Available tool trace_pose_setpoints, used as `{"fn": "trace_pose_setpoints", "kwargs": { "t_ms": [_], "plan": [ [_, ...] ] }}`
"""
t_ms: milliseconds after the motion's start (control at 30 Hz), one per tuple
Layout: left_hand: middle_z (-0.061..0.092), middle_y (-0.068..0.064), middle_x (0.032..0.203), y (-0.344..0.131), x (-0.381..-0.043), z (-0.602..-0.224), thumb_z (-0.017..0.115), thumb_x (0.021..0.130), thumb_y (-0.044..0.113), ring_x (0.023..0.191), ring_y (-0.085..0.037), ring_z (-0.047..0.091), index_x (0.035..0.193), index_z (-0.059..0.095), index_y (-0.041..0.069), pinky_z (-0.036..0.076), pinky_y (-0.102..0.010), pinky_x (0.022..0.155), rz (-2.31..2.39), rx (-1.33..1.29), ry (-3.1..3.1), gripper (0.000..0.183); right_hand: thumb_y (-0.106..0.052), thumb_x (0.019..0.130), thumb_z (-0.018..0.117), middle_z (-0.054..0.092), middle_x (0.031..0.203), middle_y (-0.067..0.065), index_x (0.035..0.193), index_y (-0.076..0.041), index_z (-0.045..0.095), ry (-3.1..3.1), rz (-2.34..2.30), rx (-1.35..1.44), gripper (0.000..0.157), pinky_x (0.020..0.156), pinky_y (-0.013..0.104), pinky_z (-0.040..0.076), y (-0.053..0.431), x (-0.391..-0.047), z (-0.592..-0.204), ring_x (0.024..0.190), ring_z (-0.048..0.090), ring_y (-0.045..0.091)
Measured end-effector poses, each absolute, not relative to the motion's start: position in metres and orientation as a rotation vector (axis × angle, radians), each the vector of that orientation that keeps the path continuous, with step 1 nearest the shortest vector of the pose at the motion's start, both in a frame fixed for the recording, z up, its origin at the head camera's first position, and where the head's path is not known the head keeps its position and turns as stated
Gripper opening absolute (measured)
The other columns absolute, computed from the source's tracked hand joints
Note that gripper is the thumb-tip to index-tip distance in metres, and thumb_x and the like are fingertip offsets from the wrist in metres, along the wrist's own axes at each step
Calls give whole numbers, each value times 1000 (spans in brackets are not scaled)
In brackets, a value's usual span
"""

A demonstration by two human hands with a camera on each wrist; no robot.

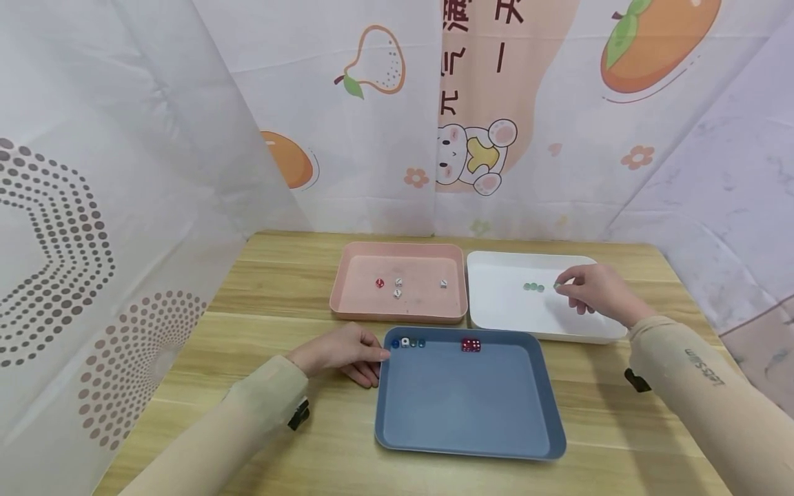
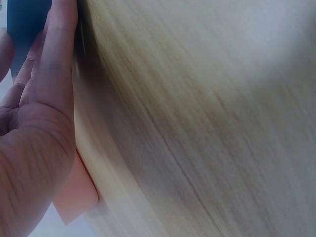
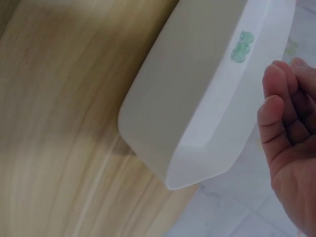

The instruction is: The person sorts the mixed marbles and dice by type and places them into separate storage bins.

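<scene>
My right hand [image 1: 592, 289] is over the white tray [image 1: 496, 313], pinching a small green bead, mostly hidden, between thumb and fingertips. Beside those fingertips, three translucent green beads [image 1: 533, 286] lie in a row on the tray floor; they also show in the right wrist view as green beads [image 3: 242, 48]. My left hand [image 1: 347, 351] holds the left rim of the blue tray [image 1: 465, 406], thumb at the rim and fingers along the outer wall. Along that tray's back edge sit a dark blue bead [image 1: 395, 344], a white die [image 1: 405, 342], two teal beads [image 1: 418, 343] and red dice [image 1: 471, 345].
A pink tray [image 1: 366, 312] stands behind the blue one, left of the white tray, with a red die [image 1: 380, 283] and white dice [image 1: 398, 282] in it. The wooden table [image 1: 285, 275] meets a printed curtain [image 1: 372, 193] at the back.
</scene>
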State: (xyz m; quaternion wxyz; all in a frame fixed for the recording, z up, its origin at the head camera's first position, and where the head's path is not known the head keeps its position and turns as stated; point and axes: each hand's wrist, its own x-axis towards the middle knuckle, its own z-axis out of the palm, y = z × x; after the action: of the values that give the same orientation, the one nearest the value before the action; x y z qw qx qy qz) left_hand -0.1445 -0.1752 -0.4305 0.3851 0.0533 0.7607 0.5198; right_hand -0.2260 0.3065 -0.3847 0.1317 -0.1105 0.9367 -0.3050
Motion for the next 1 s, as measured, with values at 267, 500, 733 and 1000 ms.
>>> {"fn": "trace_pose_setpoints", "kwargs": {
  "t_ms": [267, 500, 733, 1000],
  "plan": [
    [76, -16, 85, -176, -145, -431, 68, 100, 26, 78, -25, 76, 98, 71, -3, 65, -40, 71, 1322, 138, 1935, 29, -14, 98, 66, 66, 70, 8, 118, 5, 66, 2694, -878, -302, 28, 53, 29, 48, 313, -233, -391, 59, 60, 20],
    [76, -16, 86, -176, -145, -430, 68, 100, 26, 78, -25, 76, 99, 71, -2, 65, -40, 72, 1320, 143, 1934, 29, -15, 99, 66, 64, 71, 6, 118, 4, 66, 2677, -815, -314, 27, 55, 30, 50, 313, -242, -394, 60, 59, 19],
    [76, -16, 87, -177, -145, -429, 68, 100, 26, 78, -26, 76, 100, 72, -2, 65, -40, 72, 1322, 142, 1929, 28, -11, 98, 65, 63, 69, 7, 115, 5, 67, 2673, -748, -334, 23, 55, 30, 50, 307, -250, -396, 59, 58, 18],
    [76, -16, 87, -178, -146, -431, 68, 100, 26, 78, -26, 76, 101, 72, -1, 65, -40, 72, 1327, 148, 1923, 28, -7, 96, 66, 62, 67, 6, 111, 7, 67, 2664, -745, -319, 21, 52, 30, 53, 301, -256, -403, 58, 61, 18]
  ]
}}
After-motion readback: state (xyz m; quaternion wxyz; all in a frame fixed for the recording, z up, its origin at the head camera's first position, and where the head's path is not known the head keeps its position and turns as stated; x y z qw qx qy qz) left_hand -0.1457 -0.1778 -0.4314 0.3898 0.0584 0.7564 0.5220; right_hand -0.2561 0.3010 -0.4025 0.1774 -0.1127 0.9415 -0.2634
